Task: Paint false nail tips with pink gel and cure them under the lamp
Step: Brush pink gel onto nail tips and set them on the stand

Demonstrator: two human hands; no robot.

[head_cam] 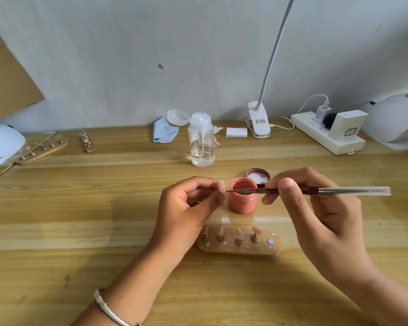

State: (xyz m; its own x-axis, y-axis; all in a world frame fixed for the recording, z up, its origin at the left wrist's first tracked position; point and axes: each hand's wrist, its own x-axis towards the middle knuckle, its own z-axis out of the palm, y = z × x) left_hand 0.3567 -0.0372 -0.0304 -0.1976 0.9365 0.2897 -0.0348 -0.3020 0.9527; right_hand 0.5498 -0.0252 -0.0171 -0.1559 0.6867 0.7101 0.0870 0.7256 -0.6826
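our wooden table (80, 208) carries, nearest us, a wooden nail stand (245, 251) with four pink tips upright on its pegs. just behind it stands an open pink gel jar (243, 201), its lid (258, 176) lying inside-up just behind it to the right. farther back we see a clear pump bottle (201, 144), a blue cloth (164, 134) to its left, white pads (236, 132), a clip lamp (258, 123), a white power strip (306, 128) and a white curing lamp (393, 118) at the right edge. far left lie a long stand (45, 151), a short stand (88, 144) and a white device (3, 141).
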